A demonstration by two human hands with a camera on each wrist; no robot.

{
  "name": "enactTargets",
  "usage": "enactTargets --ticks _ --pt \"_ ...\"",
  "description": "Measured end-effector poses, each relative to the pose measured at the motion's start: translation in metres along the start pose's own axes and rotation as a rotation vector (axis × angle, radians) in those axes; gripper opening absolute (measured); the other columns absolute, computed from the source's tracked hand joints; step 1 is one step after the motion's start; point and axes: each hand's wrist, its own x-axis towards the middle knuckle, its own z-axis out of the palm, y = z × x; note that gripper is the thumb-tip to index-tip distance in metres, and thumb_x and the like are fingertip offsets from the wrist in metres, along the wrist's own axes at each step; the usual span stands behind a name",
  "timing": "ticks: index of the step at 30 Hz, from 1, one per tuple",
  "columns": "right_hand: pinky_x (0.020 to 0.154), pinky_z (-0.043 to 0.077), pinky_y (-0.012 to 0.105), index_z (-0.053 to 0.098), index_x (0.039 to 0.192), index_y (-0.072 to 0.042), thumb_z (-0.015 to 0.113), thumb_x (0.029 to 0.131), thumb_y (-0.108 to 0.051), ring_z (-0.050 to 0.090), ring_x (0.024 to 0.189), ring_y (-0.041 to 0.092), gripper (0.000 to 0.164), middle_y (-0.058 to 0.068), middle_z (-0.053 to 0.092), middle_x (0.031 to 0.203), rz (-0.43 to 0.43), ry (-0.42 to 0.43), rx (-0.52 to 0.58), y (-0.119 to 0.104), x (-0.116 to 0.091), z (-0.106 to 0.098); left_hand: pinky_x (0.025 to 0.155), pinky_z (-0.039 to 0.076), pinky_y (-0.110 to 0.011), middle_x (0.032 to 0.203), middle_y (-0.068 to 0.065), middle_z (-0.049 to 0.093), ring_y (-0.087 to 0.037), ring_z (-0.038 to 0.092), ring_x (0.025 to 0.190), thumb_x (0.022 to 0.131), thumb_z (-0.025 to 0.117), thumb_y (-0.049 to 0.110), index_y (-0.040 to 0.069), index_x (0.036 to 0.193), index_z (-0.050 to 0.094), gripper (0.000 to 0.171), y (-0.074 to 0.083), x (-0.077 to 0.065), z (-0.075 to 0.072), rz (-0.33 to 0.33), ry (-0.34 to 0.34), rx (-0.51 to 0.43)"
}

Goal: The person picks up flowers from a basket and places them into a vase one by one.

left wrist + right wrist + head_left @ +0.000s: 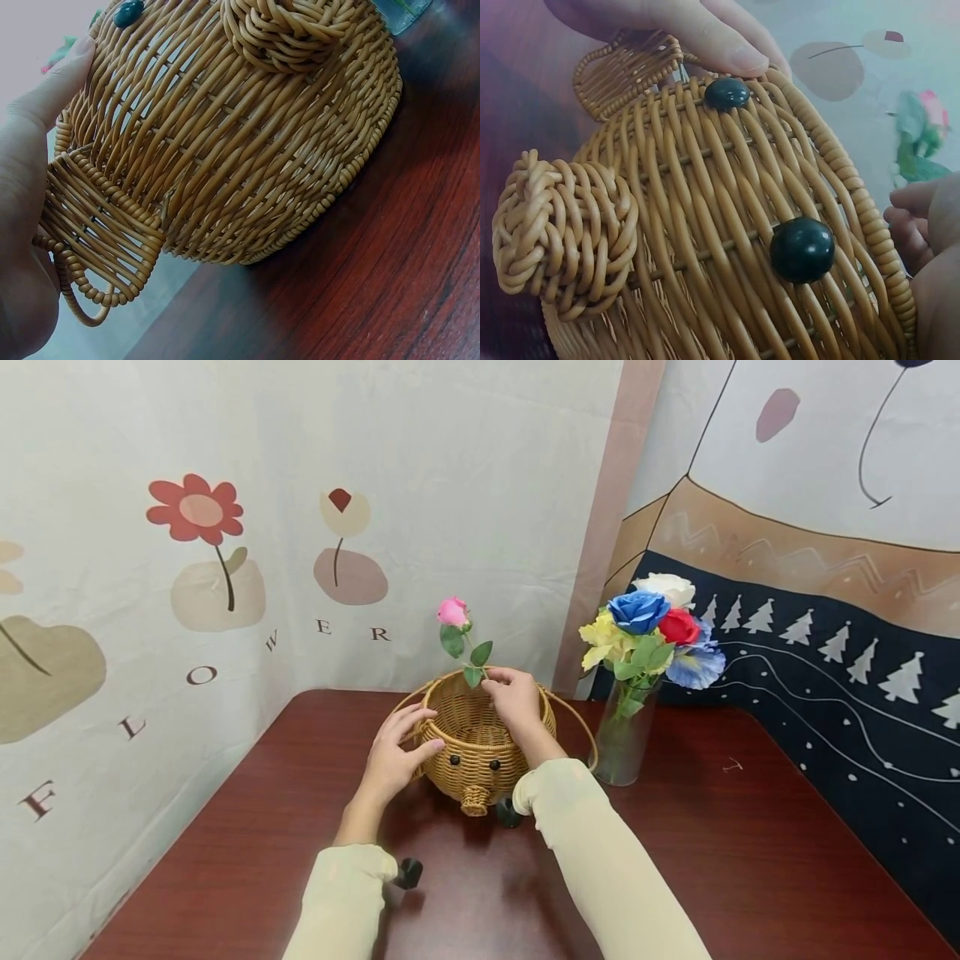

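Note:
A pink rose (453, 612) with green leaves stands upright above the back of a wicker basket (474, 762). Its stem is pinched by my right hand (516, 700), which reaches over the basket's right rim. My left hand (393, 752) rests against the basket's left side, thumb and fingers spread along the rim. In the left wrist view, its thumb lies on the weave beside a wicker ear (105, 232). The basket has dark button eyes (802, 250) and a woven snout (566, 234). The stem's lower end is hidden behind my right hand.
Right of the basket stands a clear vase (621, 743) holding several artificial flowers, among them a blue rose (638, 612). The basket's thin handle (581, 718) hangs down near the vase. All stand on a reddish-brown table (720, 843) against printed cloth backdrops.

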Motion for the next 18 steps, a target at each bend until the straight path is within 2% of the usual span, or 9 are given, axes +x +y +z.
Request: enactTargets --ticks 3,7,9,15,18 --pt "0.055 0.047 0.026 0.074 0.108 -0.004 0.066 0.092 -0.011 0.060 0.063 0.020 0.019 0.009 0.068 0.084 -0.021 0.057 -0.047 0.000 0.000 0.000 0.102 0.041 -0.044 0.143 -0.003 0.047 -0.023 0.038 0.133 0.083 0.079 0.028 0.019 0.123 0.066 0.043 0.000 0.000 0.000 -0.002 0.004 0.012" --pt "0.057 0.049 0.026 0.074 0.104 -0.004 0.065 0.092 -0.011 0.065 0.076 0.034 0.017 0.008 0.067 0.082 -0.060 0.076 -0.068 0.001 -0.001 -0.002 0.103 0.040 -0.044 0.142 -0.003 0.047 -0.023 0.038 0.133 0.083 0.079 0.029 0.019 0.123 0.066 0.044 0.000 0.000 0.000 -0.001 0.008 0.024" --pt "0.057 0.049 0.026 0.074 0.104 -0.004 0.064 0.093 -0.011 0.066 0.079 0.036 0.017 0.007 0.066 0.080 -0.080 0.086 -0.074 0.002 -0.003 -0.003 0.103 0.040 -0.044 0.142 -0.003 0.048 -0.024 0.038 0.133 0.082 0.079 0.028 0.018 0.123 0.066 0.044 0.000 0.000 0.000 0.000 0.009 0.024" --pt "0.053 0.042 0.025 0.075 0.102 -0.006 0.063 0.092 -0.009 0.061 0.065 0.019 0.016 0.007 0.066 0.076 -0.179 0.155 -0.098 0.002 -0.010 -0.006 0.103 0.040 -0.044 0.142 -0.002 0.047 -0.023 0.038 0.134 0.082 0.079 0.028 0.019 0.122 0.066 0.043 0.001 -0.001 0.000 -0.004 0.002 0.015" --pt "0.052 0.042 0.025 0.074 0.100 -0.005 0.063 0.092 -0.009 0.060 0.063 0.016 0.014 0.009 0.067 0.074 -0.235 0.173 -0.086 0.003 -0.012 -0.007 0.102 0.041 -0.045 0.143 -0.003 0.047 -0.024 0.038 0.134 0.083 0.079 0.028 0.017 0.123 0.066 0.044 0.001 -0.002 0.001 -0.009 0.002 0.001"
